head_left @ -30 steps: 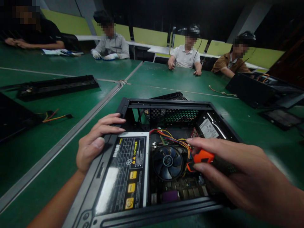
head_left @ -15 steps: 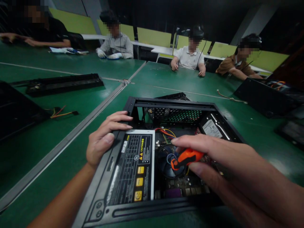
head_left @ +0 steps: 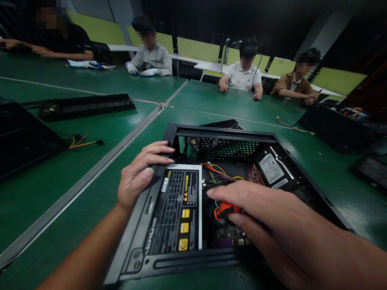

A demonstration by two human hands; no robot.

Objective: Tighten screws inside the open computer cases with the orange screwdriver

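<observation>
An open black computer case (head_left: 193, 257) lies before me on the green table. My left hand (head_left: 142, 173) grips its left wall, fingers over the edge and thumb on the outer side. Beside that hand is the power supply (head_left: 175, 209), with a black label and yellow marks. My right hand (head_left: 272, 217) holds an orange and black screwdriver (head_left: 225, 210) by the handle, over the dark CPU fan (head_left: 210, 201). The screwdriver's tip is hidden. A hard drive (head_left: 272, 167) with a white label sits at the case's right side, near a red circuit board (head_left: 254, 174).
Dark case parts lie at left, including a long black panel (head_left: 90, 106) and loose wires (head_left: 84, 143). Another black case (head_left: 332, 125) stands at right, near a thin cable (head_left: 292, 125). Several people sit along the far side of the table (head_left: 211, 102).
My right hand and the screwdriver have shifted left and slightly lower over the fan. My left hand keeps its hold. The person at far right has drawn their arms in.
</observation>
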